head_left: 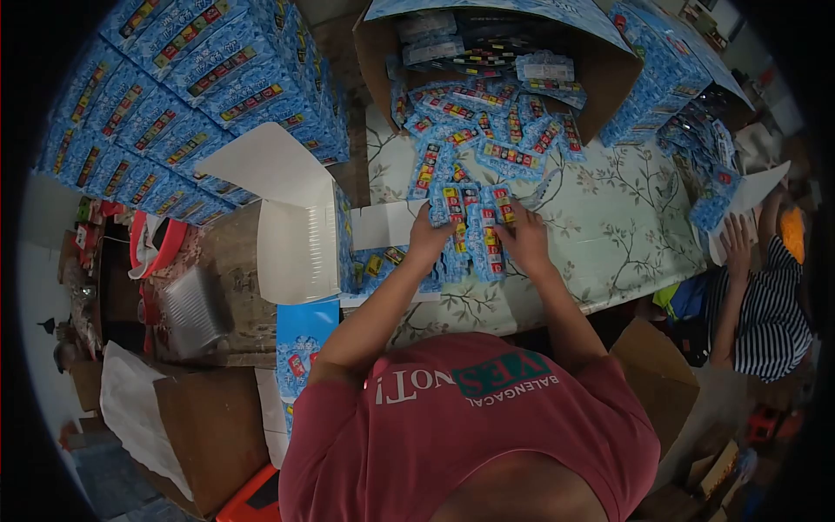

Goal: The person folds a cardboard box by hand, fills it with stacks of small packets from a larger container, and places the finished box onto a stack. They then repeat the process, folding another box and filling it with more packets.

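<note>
My left hand [430, 238] and my right hand [524, 237] both grip a stack of small blue packets [470, 228] on the floral tablecloth [609, 226], one hand on each side. Beyond the stack lies a loose heap of the same blue packets [487, 130], spilling from a large cardboard box [600, 78] tipped on its side. To the left of my left hand stands an open blue-and-white carton [300, 235] with its flap raised and packets inside.
Stacked blue cartons [187, 78] fill the upper left. Another person in a striped shirt [770, 304] works at the right, hand on a white sheet, with more packets [704, 157] near them. Brown cardboard boxes [209, 426] and a red stool sit below left.
</note>
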Demonstrator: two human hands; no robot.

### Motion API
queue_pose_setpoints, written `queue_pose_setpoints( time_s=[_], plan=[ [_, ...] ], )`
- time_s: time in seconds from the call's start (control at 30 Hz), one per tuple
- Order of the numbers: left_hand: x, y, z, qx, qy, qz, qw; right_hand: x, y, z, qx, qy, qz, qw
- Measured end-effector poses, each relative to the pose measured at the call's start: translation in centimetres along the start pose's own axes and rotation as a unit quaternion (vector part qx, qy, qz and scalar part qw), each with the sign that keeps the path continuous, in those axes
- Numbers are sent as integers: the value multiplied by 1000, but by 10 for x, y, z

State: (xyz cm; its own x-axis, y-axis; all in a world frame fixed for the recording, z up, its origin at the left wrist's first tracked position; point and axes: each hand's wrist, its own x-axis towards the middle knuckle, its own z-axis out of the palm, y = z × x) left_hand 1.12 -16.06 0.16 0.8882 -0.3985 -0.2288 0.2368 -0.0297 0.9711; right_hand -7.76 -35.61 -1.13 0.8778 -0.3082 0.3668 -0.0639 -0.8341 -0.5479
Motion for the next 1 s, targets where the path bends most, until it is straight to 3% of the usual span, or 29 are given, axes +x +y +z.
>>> queue_pose_setpoints(
  time_s=[0.07,0.1,0.13,0.2,0.23,0.3,0.4,0.43,0.5,0.53,0.57,0.63,0.67,0.7,0.73,0.77,0.8,0.83,0.87,0.9,0.93,0.97,1.0],
  plan=[
    [0,-1,3,5,-11,2,1000,9,2,13,-35,25,-50,998],
    [1,-3,2,23,-5,13,1000,14,8,20,-41,-7,11,999],
    [2,-6,0,43,2,25,999,18,13,24,-39,-7,10,999],
    [3,-10,-2,50,14,29,998,26,21,29,95,2,105,990],
    [5,-14,-3,54,24,31,998,33,14,20,97,2,102,990],
    [8,-19,-5,56,37,17,998,41,4,-8,25,97,84,991],
    [9,-22,-4,55,18,53,997,39,22,-16,126,144,61,980],
    [7,-18,-3,36,19,45,998,33,13,-18,274,53,180,943],
    [3,-7,-1,26,12,36,999,3,25,13,342,-12,187,921],
    [-1,1,2,25,11,37,999,-9,10,13,220,-52,189,956],
    [-5,10,4,-10,-7,23,1000,-18,1,24,220,-52,187,956],
    [-10,19,5,-47,-22,6,999,-35,-16,48,337,48,127,931],
    [-8,21,5,-91,-43,-49,994,-41,-28,53,338,46,131,931],
    [-6,24,5,-134,-64,-102,984,-40,-51,46,443,47,221,868],
    [-5,27,6,-81,-89,-92,989,-38,-68,39,538,48,305,784],
    [-7,36,7,-79,-90,-91,989,-41,-78,35,572,37,283,769],
    [-10,48,7,8,-117,-67,991,-45,-72,41,574,38,281,768],
    [-12,55,5,94,-143,-45,984,-50,-63,50,519,11,257,815],
    [-10,52,0,94,-141,-45,985,-55,-52,57,461,-18,231,857],
    [-7,48,-7,188,-148,-5,971,-52,-47,51,461,-21,231,857],
    [-6,48,-10,280,-155,36,947,-43,-44,38,401,-94,231,882],
    [-10,47,-10,280,-153,35,947,-35,-40,28,336,-166,228,898],
    [-21,51,-8,312,-145,55,937,-30,-32,22,337,-168,228,898]
  ],
)
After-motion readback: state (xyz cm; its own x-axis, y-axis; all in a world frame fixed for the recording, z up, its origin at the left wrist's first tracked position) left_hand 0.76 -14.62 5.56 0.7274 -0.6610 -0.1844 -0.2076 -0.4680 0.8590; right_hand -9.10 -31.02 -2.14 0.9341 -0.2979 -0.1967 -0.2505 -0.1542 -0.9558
